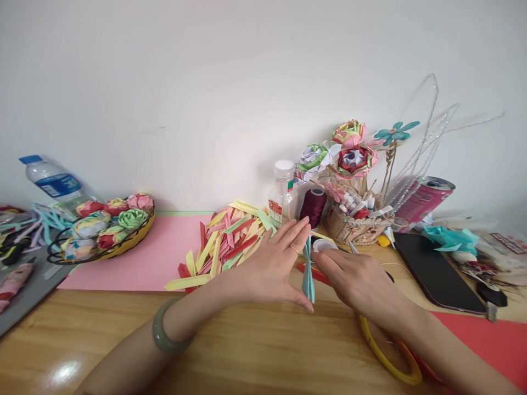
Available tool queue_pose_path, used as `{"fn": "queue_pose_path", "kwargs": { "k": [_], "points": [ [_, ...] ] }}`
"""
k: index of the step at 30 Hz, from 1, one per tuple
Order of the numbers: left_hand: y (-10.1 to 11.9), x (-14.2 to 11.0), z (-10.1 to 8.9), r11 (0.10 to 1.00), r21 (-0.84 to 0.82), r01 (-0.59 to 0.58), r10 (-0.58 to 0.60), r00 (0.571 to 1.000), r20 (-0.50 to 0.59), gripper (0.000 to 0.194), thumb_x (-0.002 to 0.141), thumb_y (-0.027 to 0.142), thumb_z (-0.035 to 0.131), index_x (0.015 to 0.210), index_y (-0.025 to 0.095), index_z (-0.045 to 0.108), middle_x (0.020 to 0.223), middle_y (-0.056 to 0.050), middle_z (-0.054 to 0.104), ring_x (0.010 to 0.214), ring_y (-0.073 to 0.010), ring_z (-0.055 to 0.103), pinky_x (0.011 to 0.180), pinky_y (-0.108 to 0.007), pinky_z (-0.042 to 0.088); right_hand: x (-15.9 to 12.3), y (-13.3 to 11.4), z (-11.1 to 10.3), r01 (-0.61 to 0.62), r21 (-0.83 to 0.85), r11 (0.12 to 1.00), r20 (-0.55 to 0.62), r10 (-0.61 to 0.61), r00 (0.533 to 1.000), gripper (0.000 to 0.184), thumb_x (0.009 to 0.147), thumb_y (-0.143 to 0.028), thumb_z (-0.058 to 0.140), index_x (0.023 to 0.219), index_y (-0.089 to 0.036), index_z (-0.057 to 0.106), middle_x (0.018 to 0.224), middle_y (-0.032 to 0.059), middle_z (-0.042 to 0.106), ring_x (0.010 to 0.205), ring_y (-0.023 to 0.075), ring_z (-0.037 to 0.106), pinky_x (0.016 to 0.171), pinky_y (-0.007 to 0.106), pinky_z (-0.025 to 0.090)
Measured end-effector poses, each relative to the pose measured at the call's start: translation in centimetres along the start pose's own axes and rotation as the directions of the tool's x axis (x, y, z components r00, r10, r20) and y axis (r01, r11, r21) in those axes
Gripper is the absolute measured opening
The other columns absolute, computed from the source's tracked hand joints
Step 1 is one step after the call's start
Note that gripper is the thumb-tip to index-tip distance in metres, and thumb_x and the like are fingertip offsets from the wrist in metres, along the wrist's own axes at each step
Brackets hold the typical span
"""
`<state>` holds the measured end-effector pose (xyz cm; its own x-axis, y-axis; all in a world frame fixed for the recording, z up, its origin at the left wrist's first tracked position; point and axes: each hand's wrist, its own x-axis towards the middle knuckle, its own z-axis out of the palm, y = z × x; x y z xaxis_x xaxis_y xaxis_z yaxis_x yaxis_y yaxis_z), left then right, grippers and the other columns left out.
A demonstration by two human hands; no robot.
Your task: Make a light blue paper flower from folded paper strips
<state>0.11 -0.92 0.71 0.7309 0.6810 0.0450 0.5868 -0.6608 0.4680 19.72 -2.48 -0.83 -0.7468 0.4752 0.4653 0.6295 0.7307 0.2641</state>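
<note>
Between my two hands stands a light-blue folded paper strip (308,271), narrow in the middle and wider at its lower end. My left hand (274,269) lies to the left of it with fingers stretched out and thumb apart; the fingertips are near its top and the thumb near its bottom. On the other side my right hand (356,274) has its fingers curled, with the fingertips against the strip's middle; its thumb is hidden. Under my right wrist is a yellow loop (389,356), partly covered, with red beside it.
Behind my left hand lies a pile of coloured paper strips (230,236) on pink paper (135,269). A clear bottle (284,192), maroon thread spool (313,207) and flower basket (356,227) stand behind. A black phone (436,274) lies right; a basket of paper flowers (144,236) sits left.
</note>
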Motion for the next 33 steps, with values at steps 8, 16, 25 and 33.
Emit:
{"fn": "queue_pose_path", "kwargs": {
  "k": [8, 16, 25, 33],
  "points": [
    [0.9, -0.6, -1.5, 0.988, 0.139, 0.066, -0.084, 0.988, 0.127, 0.101, 0.071, 0.047, 0.058, 0.14, 0.008, -0.004, 0.149, -0.012, -0.009, 0.137, -0.023, -0.008, 0.111, -0.046, 0.012, 0.0, 0.3, 0.1, 0.021, -0.022, 1.0, 0.017, -0.021, 1.0, 0.035, 0.091, -0.009, 0.02, 0.075, -0.015, 0.05, 0.059, 0.0, 0.05, 0.049, 0.0134, 0.047, 0.046, 0.024, 0.03],
    [1.9, -1.0, 0.2, 0.919, 0.345, 0.191, -0.17, 0.981, -0.09, 0.069, 0.079, 0.027, 0.039, 0.138, 0.0, 0.015, 0.148, -0.019, 0.012, 0.137, -0.0282, 0.005, 0.108, -0.05, 0.018, 0.0, 0.0, 0.4, -0.023, -0.039, 0.999, 0.008, 0.024, 1.0, 0.032, 0.091, -0.01, 0.025, 0.071, -0.016, 0.049, 0.058, -0.0005, 0.05, 0.05, 0.0131, 0.047, 0.048, 0.025, 0.028],
    [1.7, -0.5, 1.7, 0.904, 0.41, 0.126, 0.047, 0.921, -0.387, 0.028, 0.079, 0.024, 0.046, 0.104, 0.015, 0.055, 0.12, -0.01, 0.057, 0.129, -0.0312, 0.029, 0.102, -0.06, 0.018, 0.1, -0.6, 1.1, -0.004, -0.015, 1.0, -0.017, 0.004, 1.0, 0.033, 0.092, -0.013, 0.027, 0.07, -0.015, 0.051, 0.058, 0.001, 0.05, 0.052, 0.0141, 0.044, 0.049, 0.026, 0.028],
    [1.1, -0.3, 1.7, 0.932, 0.362, 0.032, 0.103, 0.932, -0.347, 0.015, 0.084, 0.017, 0.039, 0.091, 0.014, 0.052, 0.095, -0.008, 0.063, 0.104, -0.0217, 0.052, 0.099, -0.053, 0.024, 0.1, -0.6, 1.3, -0.011, 0.008, 1.0, -0.028, 0.012, 1.0, 0.032, 0.092, -0.012, 0.027, 0.074, -0.014, 0.053, 0.059, 0.0015, 0.051, 0.053, 0.0149, 0.045, 0.051, 0.027, 0.03]
  ]
}}
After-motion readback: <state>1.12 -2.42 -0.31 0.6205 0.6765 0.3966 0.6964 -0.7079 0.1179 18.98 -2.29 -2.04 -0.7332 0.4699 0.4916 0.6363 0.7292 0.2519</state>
